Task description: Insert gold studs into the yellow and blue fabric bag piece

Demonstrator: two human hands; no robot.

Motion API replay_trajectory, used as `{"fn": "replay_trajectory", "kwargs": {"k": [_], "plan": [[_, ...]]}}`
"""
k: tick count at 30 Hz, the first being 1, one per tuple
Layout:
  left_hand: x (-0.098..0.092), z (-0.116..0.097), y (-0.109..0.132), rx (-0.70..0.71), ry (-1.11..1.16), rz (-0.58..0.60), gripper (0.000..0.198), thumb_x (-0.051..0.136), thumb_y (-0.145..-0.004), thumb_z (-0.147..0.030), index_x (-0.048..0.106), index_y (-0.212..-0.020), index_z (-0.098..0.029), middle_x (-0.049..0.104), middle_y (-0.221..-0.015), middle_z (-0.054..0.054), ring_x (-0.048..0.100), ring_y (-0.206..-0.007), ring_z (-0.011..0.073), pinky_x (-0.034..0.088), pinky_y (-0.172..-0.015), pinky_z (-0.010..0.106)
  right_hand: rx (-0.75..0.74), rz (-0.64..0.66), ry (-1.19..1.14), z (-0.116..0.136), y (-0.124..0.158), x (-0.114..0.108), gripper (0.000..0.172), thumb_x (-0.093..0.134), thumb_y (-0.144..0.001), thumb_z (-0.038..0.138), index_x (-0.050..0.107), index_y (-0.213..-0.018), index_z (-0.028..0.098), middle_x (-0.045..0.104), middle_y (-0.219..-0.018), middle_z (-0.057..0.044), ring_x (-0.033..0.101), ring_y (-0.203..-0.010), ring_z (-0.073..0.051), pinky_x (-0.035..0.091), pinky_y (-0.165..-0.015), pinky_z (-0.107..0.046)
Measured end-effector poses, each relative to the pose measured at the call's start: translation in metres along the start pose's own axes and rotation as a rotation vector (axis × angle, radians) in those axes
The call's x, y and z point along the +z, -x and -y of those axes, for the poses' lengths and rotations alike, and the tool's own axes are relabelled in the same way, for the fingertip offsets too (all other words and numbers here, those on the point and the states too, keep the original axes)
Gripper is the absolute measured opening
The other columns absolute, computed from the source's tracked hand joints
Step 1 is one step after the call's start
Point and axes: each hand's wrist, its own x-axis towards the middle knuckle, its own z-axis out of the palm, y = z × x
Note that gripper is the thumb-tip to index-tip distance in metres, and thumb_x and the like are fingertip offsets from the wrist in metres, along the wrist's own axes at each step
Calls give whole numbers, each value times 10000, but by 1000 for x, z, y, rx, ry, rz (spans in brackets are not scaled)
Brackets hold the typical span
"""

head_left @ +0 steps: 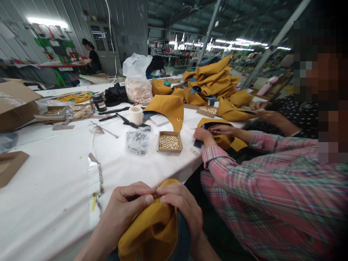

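A mustard-yellow fabric piece with a dark blue lining (pixel 152 232) is bunched up at the bottom centre, over the table's near edge. My left hand (pixel 127 204) pinches its upper edge from the left. From the right, my right hand (pixel 183 203) grips the same edge, its fingers curled over the cloth. The fingertips of both hands nearly meet there; whatever small thing lies between them is too hidden to make out. Beyond my hands, a small cardboard box of gold-coloured metal pieces (pixel 170 142) stands beside a clear bag of silver pieces (pixel 138 142).
A white-covered table (pixel 54 174) stretches ahead, with a tape roll (pixel 136 115), a yellow fabric pile (pixel 214 79) and an open carton (pixel 16 105) at left. At right, a person in a plaid shirt (pixel 244 177) handles yellow fabric; another person's hands are beyond.
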Motion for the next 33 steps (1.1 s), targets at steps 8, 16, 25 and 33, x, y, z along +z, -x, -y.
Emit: {"fn": "replay_trajectory", "kwargs": {"k": [8,16,25,33], "plan": [[-9,-2,10,153,-211,55,136,904,-1025,-427,968,-1073,-318,886,-1062,37,796,-995,172,609,-906,198,21,6,26,17,-9,-4,132,617,-1158,187,721,-1226,234,850,-1178,-74,814,-1091,-223,650,-991,-389],[-5,-7,7,136,-168,122,180,877,-1041,-448,956,-1061,-287,872,-1083,41,789,-1011,190,586,-928,239,-19,3,51,12,-5,-4,181,649,-1118,141,739,-1249,228,847,-1194,-88,819,-1097,-229,673,-976,-383],[-3,-4,7,85,-115,150,305,882,-1030,-522,950,-1113,-237,857,-1109,86,736,-1041,234,543,-947,316,17,21,77,8,4,-5,226,649,-1088,114,730,-1263,233,842,-1219,-93,823,-1129,-238,687,-993,-383],[-5,-14,11,187,-142,235,239,799,-1101,-480,947,-1158,-301,819,-1189,76,756,-1099,225,557,-983,306,54,-1,66,17,-1,-4,172,673,-1098,137,738,-1225,233,833,-1198,-87,821,-1106,-228,682,-988,-381]]}}
